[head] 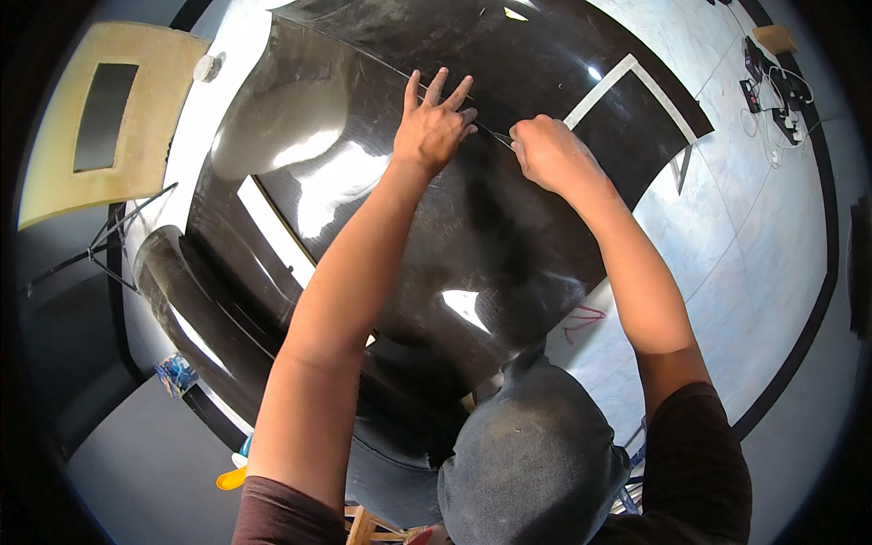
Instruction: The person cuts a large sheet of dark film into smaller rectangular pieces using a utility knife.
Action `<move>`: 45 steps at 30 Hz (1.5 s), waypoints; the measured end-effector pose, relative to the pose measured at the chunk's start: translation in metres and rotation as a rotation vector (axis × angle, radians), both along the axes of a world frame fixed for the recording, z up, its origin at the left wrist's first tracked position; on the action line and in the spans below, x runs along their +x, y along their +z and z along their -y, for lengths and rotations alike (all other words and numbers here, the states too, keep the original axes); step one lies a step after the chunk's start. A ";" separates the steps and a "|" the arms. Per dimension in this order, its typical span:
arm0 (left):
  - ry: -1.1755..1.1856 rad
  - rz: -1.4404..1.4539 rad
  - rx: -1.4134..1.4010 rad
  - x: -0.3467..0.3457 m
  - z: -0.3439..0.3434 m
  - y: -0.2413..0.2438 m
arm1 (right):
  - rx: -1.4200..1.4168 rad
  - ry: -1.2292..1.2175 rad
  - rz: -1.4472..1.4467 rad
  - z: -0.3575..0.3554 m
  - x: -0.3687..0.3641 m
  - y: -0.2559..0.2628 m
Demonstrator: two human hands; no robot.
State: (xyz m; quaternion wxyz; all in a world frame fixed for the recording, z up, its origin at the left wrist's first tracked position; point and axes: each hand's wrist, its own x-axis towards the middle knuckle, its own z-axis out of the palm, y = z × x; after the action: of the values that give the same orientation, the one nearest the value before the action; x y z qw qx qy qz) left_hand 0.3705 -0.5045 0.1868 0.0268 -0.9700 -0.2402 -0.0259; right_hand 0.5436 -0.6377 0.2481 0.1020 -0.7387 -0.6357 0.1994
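A large, glossy dark curved panel (436,238) lies before me, a thin seam line running across its upper part. On its surface beside that seam rests my left hand (434,129), palm down with fingers spread. To the right, my right hand (555,153) is closed around a thin, pointed tool (503,139). The tool's tip points left along the seam, towards my left hand. Most of the tool is hidden in my fist, so its exact kind cannot be told. Both hands are close together but apart.
A yellowish panel with a rectangular cutout (153,136) stands at left, near a thin black metal stand (92,252). Power strips with cables (783,102) lie on the floor at right, below a brown block (775,39). My knee (531,449) is against the panel's near edge.
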 end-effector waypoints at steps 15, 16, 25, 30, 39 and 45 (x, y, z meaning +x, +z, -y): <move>-0.255 -0.196 0.044 0.013 -0.012 0.006 | 0.049 0.100 0.002 0.011 0.014 -0.032; -0.257 -0.205 0.037 0.013 -0.012 0.007 | 0.022 0.097 0.009 0.016 0.011 -0.019; -0.351 -0.251 0.064 0.019 -0.016 0.014 | 0.144 0.101 -0.006 0.006 0.006 -0.047; -0.362 -0.184 0.110 0.007 -0.020 0.013 | 0.070 0.112 -0.009 0.030 0.008 -0.017; -0.394 -0.099 0.084 -0.005 -0.014 0.027 | 0.072 0.126 0.023 0.042 0.003 -0.016; -0.375 -0.083 0.098 -0.014 -0.011 0.034 | 0.072 0.143 0.027 0.068 0.006 0.003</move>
State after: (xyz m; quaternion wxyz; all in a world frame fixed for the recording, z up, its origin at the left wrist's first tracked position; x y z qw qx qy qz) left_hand 0.3562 -0.4931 0.2206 0.0785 -0.9955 -0.0527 -0.0020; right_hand 0.5495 -0.7053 0.2509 0.1055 -0.6898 -0.6949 0.1734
